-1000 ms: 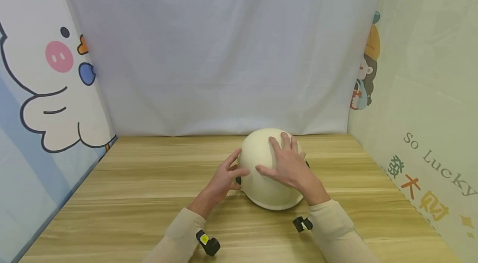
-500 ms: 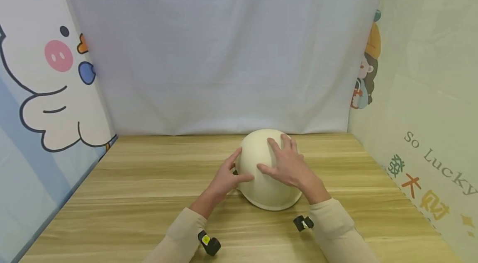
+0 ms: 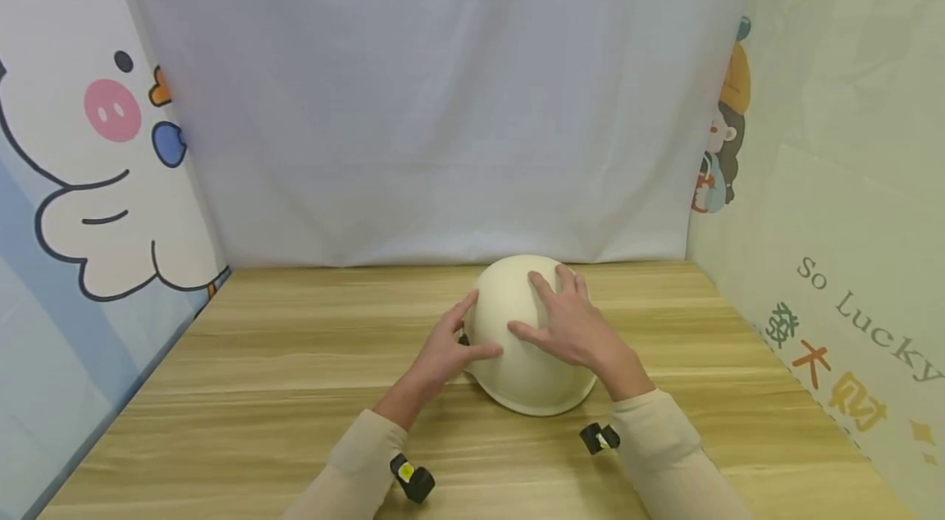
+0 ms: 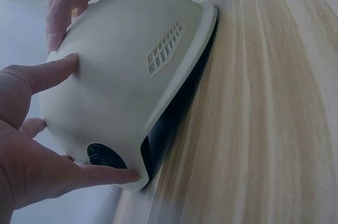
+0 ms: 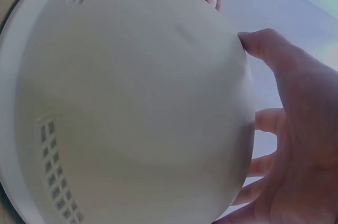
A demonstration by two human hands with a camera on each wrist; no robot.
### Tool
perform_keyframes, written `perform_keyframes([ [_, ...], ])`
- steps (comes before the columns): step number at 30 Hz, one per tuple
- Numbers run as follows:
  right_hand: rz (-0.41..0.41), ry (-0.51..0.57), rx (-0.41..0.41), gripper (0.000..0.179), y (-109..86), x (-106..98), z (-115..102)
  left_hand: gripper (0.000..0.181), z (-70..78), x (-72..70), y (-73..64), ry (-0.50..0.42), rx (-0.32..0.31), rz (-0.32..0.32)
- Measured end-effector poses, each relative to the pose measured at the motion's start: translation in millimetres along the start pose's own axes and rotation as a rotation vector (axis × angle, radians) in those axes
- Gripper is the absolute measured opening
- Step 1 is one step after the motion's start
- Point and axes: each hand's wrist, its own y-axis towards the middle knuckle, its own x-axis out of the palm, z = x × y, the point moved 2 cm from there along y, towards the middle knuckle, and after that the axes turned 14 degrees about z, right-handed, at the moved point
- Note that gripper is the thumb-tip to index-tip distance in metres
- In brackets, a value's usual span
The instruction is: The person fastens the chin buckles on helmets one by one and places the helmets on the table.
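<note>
A cream hard-shell helmet (image 3: 505, 298) stands dome up on the wooden table. My left hand (image 3: 443, 356) touches its left side, fingers spread and mostly straight. In the left wrist view, one finger reaches past a dark round piece (image 4: 103, 155) to the rim, and the thumb touches the dome. My right hand (image 3: 572, 327) rests spread over the upper right of the dome, its thumb towards the middle. Gridded vents (image 5: 58, 174) show near the rim in the right wrist view. Under the raised side of the rim the inside looks dark.
The wood-grain table (image 3: 310, 356) reaches back to a pale hanging curtain (image 3: 443, 110). Printed panels stand at both sides, with a cartoon duck (image 3: 96, 175) on the left. Small black devices (image 3: 413, 479) sit at both wrists.
The helmet turned slightly between the two earlier frames: the dark piece on its left moved farther back, and the one on its right went out of sight. Little has moved since.
</note>
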Motion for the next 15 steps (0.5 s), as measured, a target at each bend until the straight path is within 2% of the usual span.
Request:
perform_keyframes([
  [6,-0.005,0.015,0.012,0.085,-0.8,-0.2,2.2,0.093,1.0,1.3,1.0,-0.027,0.007,-0.023],
  [15,-0.007,0.017,-0.001,0.079,1.1,-6.3,2.5,0.112,-7.2,8.8,-0.3,0.013,0.019,-0.010],
])
